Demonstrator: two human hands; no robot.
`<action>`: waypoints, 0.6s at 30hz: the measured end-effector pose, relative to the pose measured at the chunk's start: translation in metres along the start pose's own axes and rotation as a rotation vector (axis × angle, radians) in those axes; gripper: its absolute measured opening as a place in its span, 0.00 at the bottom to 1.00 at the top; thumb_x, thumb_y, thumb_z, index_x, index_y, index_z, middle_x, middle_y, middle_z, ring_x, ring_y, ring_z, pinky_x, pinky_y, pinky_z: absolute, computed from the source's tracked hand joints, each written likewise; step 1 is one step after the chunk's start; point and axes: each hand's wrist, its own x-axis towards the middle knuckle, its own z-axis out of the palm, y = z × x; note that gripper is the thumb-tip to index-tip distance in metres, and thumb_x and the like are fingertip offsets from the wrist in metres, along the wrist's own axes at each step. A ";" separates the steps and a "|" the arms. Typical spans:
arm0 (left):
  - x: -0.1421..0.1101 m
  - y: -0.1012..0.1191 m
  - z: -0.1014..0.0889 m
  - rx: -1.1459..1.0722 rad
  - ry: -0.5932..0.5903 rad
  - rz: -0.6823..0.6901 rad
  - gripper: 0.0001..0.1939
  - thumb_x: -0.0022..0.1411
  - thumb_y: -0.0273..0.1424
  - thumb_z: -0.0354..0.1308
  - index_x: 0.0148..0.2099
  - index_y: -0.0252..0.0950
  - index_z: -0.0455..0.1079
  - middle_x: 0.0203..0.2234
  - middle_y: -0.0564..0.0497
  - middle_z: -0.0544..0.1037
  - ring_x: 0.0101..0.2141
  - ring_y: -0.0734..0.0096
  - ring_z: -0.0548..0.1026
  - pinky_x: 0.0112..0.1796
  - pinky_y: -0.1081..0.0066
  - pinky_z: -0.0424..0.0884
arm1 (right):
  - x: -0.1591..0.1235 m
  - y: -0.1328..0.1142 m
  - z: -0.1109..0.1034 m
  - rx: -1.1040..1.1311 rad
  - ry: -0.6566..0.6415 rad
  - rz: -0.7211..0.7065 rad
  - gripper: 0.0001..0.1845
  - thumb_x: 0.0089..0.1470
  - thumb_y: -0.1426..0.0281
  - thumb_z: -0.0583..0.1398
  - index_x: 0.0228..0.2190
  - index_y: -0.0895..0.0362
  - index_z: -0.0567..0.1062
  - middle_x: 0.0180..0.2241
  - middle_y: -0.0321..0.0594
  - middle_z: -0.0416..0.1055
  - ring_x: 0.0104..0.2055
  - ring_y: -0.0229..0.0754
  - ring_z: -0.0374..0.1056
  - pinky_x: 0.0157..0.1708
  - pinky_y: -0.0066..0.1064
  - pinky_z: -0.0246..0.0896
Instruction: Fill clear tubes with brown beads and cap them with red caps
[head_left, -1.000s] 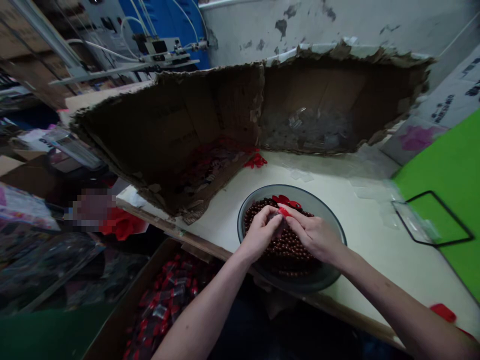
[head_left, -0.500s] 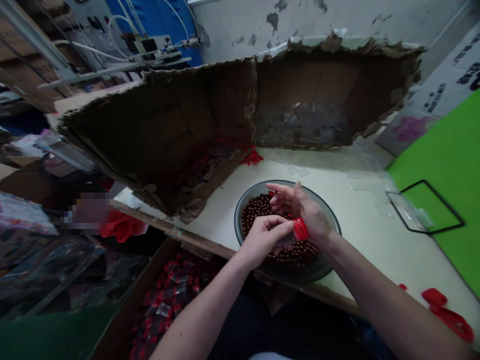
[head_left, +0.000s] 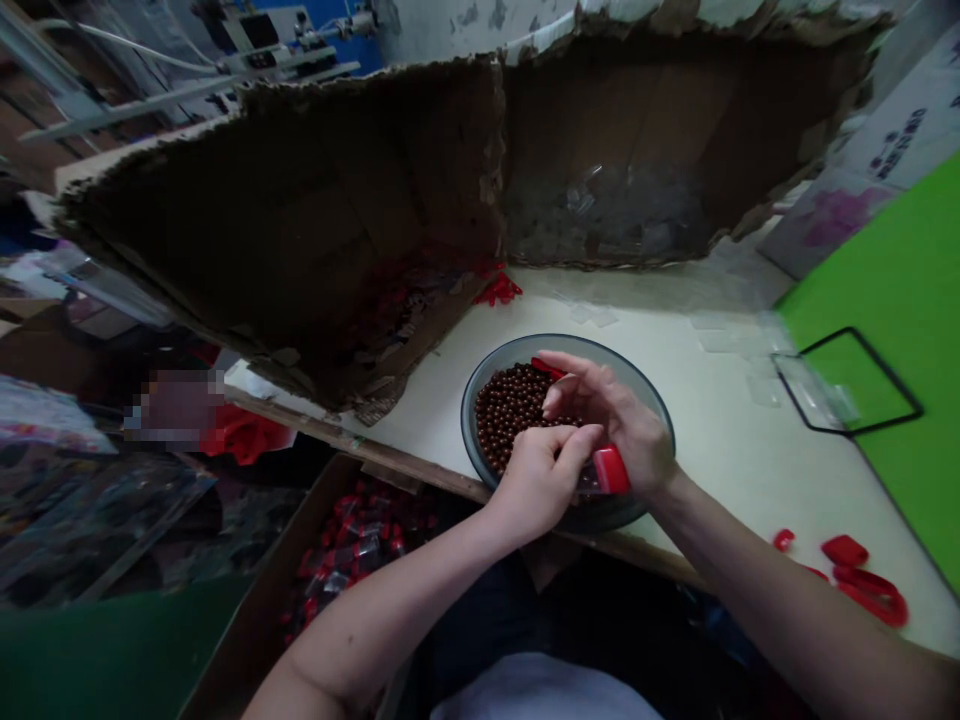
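Note:
A grey bowl [head_left: 471, 447] holds many small round brown balls [head_left: 510, 405]. Over its near side, my left hand [head_left: 544, 470] is closed on a small clear container with a red end [head_left: 613, 470], tilted so that the red end points right. My right hand [head_left: 626, 425] is beside it above the bowl, fingers loosely curved and apart, its palm close to the red end; whether they touch I cannot tell. By the right fingertips is a red piece [head_left: 546, 368], partly hidden; I cannot see whether the fingers touch it.
Torn cardboard walls [head_left: 600, 130] stand behind the bowl, with small red parts [head_left: 499, 288] at their foot. Below left, a box holds several red-and-clear containers [head_left: 352, 545]. At right are a green panel [head_left: 900, 330] with a black wire frame [head_left: 885, 425] and loose red parts [head_left: 870, 590].
The view has tipped downward. The container in my left hand has turned, and its red end now points right. My right fingers have curled a little more.

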 end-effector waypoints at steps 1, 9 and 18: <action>0.003 0.000 0.000 -0.005 -0.010 0.006 0.23 0.65 0.41 0.48 0.21 0.34 0.57 0.17 0.57 0.58 0.22 0.79 0.55 0.25 0.75 0.52 | 0.002 0.000 -0.001 0.012 0.031 -0.010 0.25 0.63 0.55 0.46 0.52 0.51 0.72 0.34 0.39 0.70 0.38 0.40 0.66 0.44 0.34 0.62; 0.023 0.000 -0.002 -0.075 -0.006 -0.045 0.26 0.65 0.47 0.45 0.22 0.34 0.57 0.17 0.56 0.56 0.21 0.79 0.52 0.23 0.74 0.48 | 0.021 -0.021 -0.017 0.182 0.230 0.005 0.26 0.61 0.51 0.46 0.45 0.50 0.76 0.32 0.38 0.71 0.36 0.40 0.69 0.45 0.35 0.65; 0.016 0.000 0.005 0.056 -0.059 -0.072 0.22 0.65 0.42 0.47 0.23 0.33 0.62 0.19 0.54 0.62 0.24 0.77 0.57 0.26 0.75 0.53 | 0.007 -0.008 -0.006 -0.188 0.067 -0.038 0.25 0.64 0.54 0.47 0.50 0.52 0.74 0.36 0.41 0.73 0.42 0.42 0.69 0.47 0.38 0.61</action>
